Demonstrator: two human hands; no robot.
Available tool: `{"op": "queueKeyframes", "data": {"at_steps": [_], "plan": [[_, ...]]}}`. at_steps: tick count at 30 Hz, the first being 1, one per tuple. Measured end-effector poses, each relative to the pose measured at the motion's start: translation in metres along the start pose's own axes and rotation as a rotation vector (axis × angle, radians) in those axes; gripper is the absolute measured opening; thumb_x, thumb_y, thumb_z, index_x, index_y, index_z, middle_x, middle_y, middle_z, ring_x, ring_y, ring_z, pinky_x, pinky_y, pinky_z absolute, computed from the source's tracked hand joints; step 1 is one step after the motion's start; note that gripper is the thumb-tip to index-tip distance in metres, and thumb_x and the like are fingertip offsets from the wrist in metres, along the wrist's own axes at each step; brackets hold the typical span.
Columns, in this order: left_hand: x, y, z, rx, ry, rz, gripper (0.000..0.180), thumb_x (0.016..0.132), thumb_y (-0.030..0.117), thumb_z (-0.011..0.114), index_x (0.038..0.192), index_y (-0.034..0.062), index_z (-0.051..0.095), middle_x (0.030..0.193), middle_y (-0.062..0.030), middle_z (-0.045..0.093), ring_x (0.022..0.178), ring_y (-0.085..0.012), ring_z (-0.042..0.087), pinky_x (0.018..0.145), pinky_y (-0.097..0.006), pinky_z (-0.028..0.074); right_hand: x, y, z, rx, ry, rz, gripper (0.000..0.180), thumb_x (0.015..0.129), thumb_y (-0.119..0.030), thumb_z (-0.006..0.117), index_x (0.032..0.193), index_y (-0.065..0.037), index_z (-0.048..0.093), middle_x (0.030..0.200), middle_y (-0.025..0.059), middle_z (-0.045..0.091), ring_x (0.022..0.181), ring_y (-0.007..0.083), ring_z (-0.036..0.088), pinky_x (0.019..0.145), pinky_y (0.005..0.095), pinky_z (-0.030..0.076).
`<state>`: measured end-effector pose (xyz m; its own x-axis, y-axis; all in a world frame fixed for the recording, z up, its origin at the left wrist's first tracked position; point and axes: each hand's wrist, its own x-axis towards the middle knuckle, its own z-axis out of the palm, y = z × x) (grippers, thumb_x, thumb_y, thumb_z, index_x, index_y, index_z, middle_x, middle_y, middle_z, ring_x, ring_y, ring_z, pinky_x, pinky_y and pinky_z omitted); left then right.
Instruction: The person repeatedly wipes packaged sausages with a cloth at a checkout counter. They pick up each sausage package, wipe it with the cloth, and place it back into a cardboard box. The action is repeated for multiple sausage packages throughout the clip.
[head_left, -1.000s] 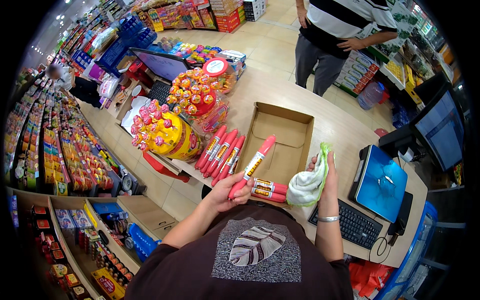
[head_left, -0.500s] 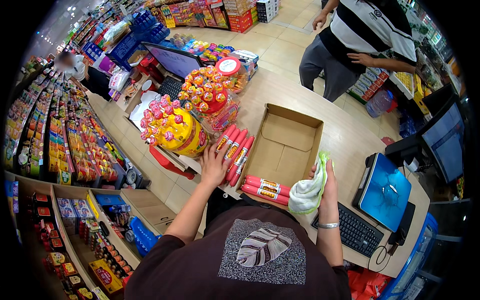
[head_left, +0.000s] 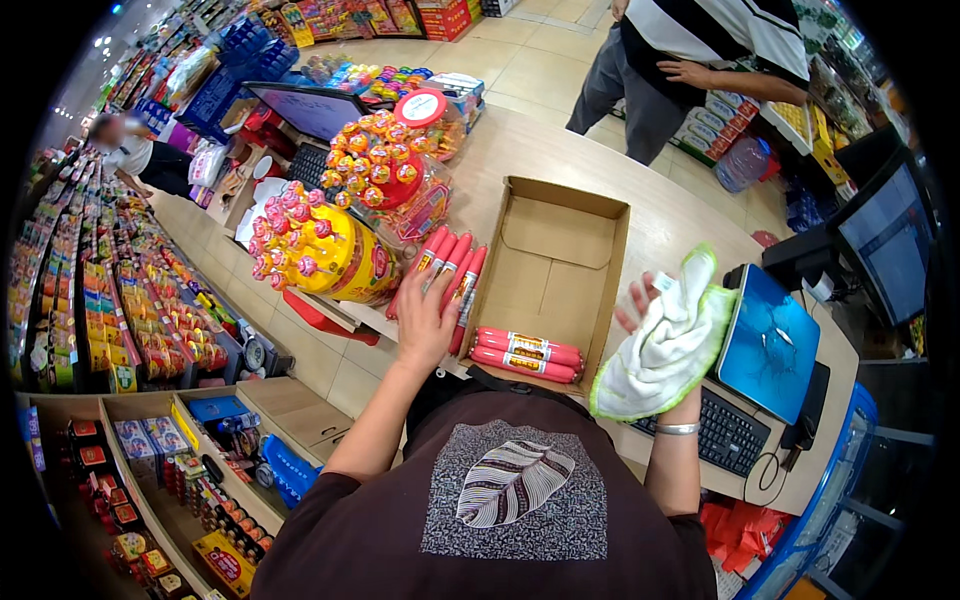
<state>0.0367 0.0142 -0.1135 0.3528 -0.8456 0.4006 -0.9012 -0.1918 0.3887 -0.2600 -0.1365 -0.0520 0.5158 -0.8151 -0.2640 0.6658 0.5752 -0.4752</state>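
At a shop counter (head_left: 690,215), the left hand (head_left: 425,325) lies flat, fingers spread, on red sausage sticks (head_left: 447,272) beside an open box (head_left: 555,265); the right hand (head_left: 650,310) loosely grips a soft cloth (head_left: 665,350). The sticks look light, firm and slick, best grasped mid-length.

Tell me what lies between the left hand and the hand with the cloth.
In the head view, the open cardboard box lies between the left hand and right hand, with two red sausage sticks at its near end.
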Motion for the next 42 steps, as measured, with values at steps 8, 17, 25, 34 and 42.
{"op": "queueKeyframes", "data": {"at_steps": [8, 17, 25, 34, 42], "plan": [[-0.009, 0.037, 0.046, -0.123, -0.675, 0.239, 0.025, 0.077, 0.017, 0.064, 0.102, 0.0093, 0.063, 0.099, -0.0104, 0.061, 0.099, -0.0288, 0.056, 0.088, -0.042, 0.044, -0.007, 0.014, -0.063, -0.197, 0.228, 0.154, 0.026, 0.096, -0.024, 0.049, 0.115, -0.007, 0.055, 0.098, 0.0043, 0.061, 0.086, 0.0134, 0.058, 0.078, 0.0295, 0.049], [0.008, 0.038, 0.058, -0.123, -0.935, 0.139, 0.034, 0.068, 0.022, 0.068, 0.097, 0.0043, 0.063, 0.095, -0.0183, 0.065, 0.091, -0.0364, 0.061, 0.081, -0.046, 0.047, -0.020, 0.030, -0.037, -1.081, 0.061, -0.065, 0.040, 0.087, -0.013, 0.061, 0.124, -0.006, 0.050, 0.109, 0.0042, 0.054, 0.097, 0.0130, 0.051, 0.084, 0.0260, 0.043], [0.001, 0.043, 0.053, -0.278, -0.856, 0.182, 0.043, 0.067, 0.019, 0.070, 0.108, 0.0077, 0.062, 0.094, -0.0197, 0.065, 0.091, -0.0355, 0.062, 0.080, -0.044, 0.049, -0.007, 0.087, -0.036, -1.907, -0.332, -0.244, 0.052, 0.077, -0.023, 0.071, 0.121, -0.003, 0.053, 0.107, 0.0203, 0.057, 0.101, 0.0367, 0.055, 0.087, 0.0418, 0.046], [0.019, 0.060, -0.004, -0.250, -0.795, -0.189, 0.034, 0.082, 0.031, 0.064, 0.102, 0.0047, 0.055, 0.089, -0.0176, 0.065, 0.086, -0.0361, 0.063, 0.073, -0.044, 0.049, 0.035, 0.007, -0.026, -0.548, 0.255, -0.299, 0.033, 0.094, -0.025, 0.054, 0.113, 0.001, 0.059, 0.107, 0.0106, 0.064, 0.098, 0.0187, 0.061, 0.085, 0.0312, 0.047], [0.009, 0.056, 0.004, -1.255, -0.623, -0.637, 0.029, 0.095, 0.028, 0.054, 0.113, 0.0062, 0.049, 0.073, -0.0027, 0.055, 0.062, -0.0101, 0.053, 0.057, -0.026, 0.044, 0.017, 0.001, 0.008, -0.406, 0.200, -0.047, 0.047, 0.096, -0.032, 0.050, 0.125, 0.005, 0.048, 0.119, 0.0135, 0.059, 0.106, 0.0231, 0.058, 0.096, 0.0375, 0.043]]}}
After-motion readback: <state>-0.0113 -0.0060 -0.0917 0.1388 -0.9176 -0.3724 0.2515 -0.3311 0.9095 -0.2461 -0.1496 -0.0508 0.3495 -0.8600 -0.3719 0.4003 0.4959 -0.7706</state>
